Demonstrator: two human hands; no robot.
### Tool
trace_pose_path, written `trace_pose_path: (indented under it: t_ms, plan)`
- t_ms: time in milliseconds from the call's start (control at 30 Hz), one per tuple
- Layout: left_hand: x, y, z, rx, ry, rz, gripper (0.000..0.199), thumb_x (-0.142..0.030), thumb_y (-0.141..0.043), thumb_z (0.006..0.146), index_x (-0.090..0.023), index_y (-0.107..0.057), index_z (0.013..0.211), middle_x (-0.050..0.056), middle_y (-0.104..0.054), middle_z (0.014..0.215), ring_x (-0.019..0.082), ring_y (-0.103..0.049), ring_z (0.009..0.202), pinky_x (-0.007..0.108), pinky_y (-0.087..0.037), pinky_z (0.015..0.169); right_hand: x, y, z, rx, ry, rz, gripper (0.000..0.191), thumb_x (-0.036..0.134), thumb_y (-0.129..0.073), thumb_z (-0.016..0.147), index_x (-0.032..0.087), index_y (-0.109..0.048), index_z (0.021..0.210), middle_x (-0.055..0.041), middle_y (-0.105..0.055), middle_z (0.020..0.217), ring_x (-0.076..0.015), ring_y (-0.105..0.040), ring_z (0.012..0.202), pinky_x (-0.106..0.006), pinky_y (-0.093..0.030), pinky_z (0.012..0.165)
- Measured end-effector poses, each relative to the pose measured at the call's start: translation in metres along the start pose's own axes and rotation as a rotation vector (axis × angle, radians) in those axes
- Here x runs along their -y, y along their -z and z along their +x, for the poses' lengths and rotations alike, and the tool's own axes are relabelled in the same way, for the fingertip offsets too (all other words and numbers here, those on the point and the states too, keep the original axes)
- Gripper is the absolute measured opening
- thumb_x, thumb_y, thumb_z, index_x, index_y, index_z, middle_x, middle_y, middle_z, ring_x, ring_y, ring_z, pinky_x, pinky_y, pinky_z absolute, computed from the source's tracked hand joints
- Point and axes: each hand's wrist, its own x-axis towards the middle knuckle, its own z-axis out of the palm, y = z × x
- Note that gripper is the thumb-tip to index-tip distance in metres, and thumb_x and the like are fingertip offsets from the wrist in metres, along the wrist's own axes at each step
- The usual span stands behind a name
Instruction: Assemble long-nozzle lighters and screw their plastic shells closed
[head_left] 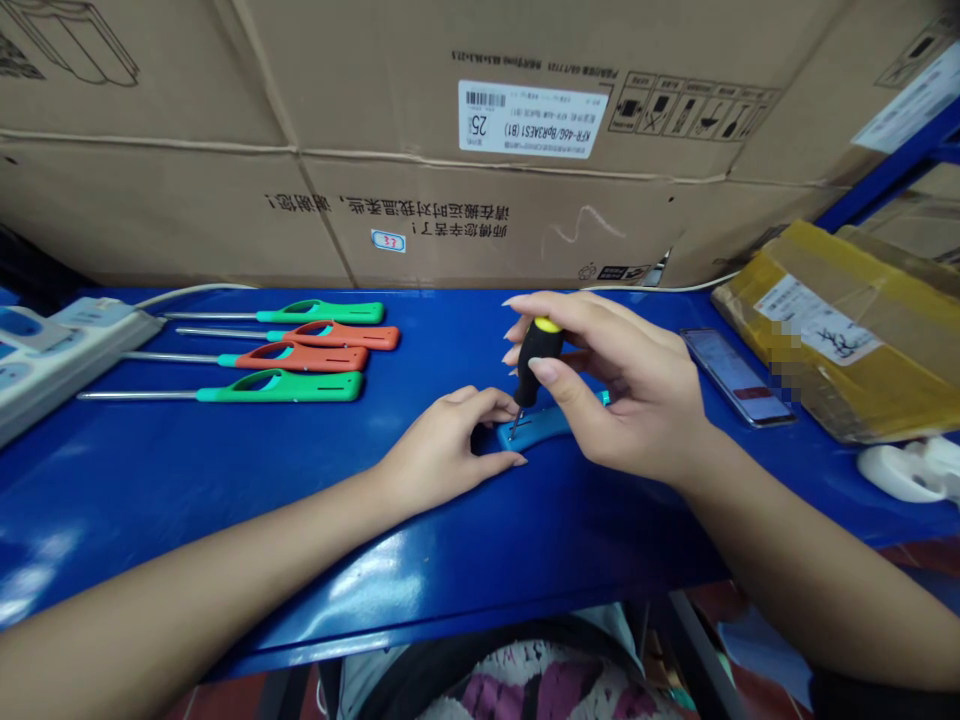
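A blue lighter [541, 427] lies flat on the blue table, its far part hidden behind my right hand. My left hand [442, 445] pinches its near end between thumb and fingers. In my right hand [630, 385] is a small black screwdriver [541, 355] with a yellow cap, held nearly upright, its tip on the end of the blue lighter. To the left lie several long lighters in a stack of rows: a green one [322, 313] at the back, an orange one [360, 336], another orange one [322, 357] and a green one [315, 387] in front.
Large cardboard boxes [420, 220] stand along the table's [360, 580] back edge. At the left is a white power strip [67, 350]. A phone [735, 375], a yellow-taped parcel [862, 330] and a white object [904, 472] are on the right.
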Motion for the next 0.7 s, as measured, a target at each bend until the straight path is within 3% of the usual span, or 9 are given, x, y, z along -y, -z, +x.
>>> trace_pose_path:
  t_ms: [267,400,533,700]
  plan:
    - [0.004,-0.001,0.001,-0.010,-0.026,0.048,0.039,-0.031,-0.083,0.079,-0.020,-0.062,0.109,0.004,-0.075,0.107,0.022,-0.072,0.102,0.038,-0.059,0.095,-0.010,-0.009,-0.002,-0.127,-0.048,0.048,0.035,0.030,-0.081,0.081,0.023,-0.066,0.112,-0.0067,-0.067,0.105,-0.0198,-0.067,0.090,-0.027,-0.064,0.059]
    - [0.005,-0.002,0.002,0.001,-0.025,0.048,0.041,-0.032,-0.082,0.080,-0.020,-0.062,0.113,0.006,-0.075,0.110,0.024,-0.072,0.104,0.041,-0.059,0.096,-0.013,-0.010,-0.002,-0.133,0.037,0.011,0.039,0.028,-0.080,0.083,0.024,-0.065,0.118,-0.0072,-0.070,0.109,-0.0201,-0.067,0.094,-0.030,-0.066,0.070]
    - [0.003,-0.001,0.001,0.002,-0.023,0.010,0.036,-0.032,-0.081,0.081,-0.020,-0.062,0.110,0.005,-0.073,0.108,0.022,-0.072,0.103,0.038,-0.060,0.094,-0.011,-0.007,-0.004,-0.111,0.124,0.001,0.030,0.023,-0.070,0.090,0.021,-0.066,0.120,-0.0081,-0.073,0.111,-0.0217,-0.070,0.098,-0.034,-0.066,0.077]
    - [0.000,0.000,0.001,-0.014,-0.010,-0.015,0.037,-0.032,-0.083,0.079,-0.021,-0.061,0.108,0.003,-0.071,0.102,0.020,-0.072,0.098,0.036,-0.061,0.092,-0.011,-0.004,-0.010,-0.079,-0.023,0.105,0.036,0.022,-0.060,0.094,0.023,-0.060,0.130,-0.0096,-0.070,0.119,-0.0226,-0.072,0.100,-0.035,-0.066,0.074]
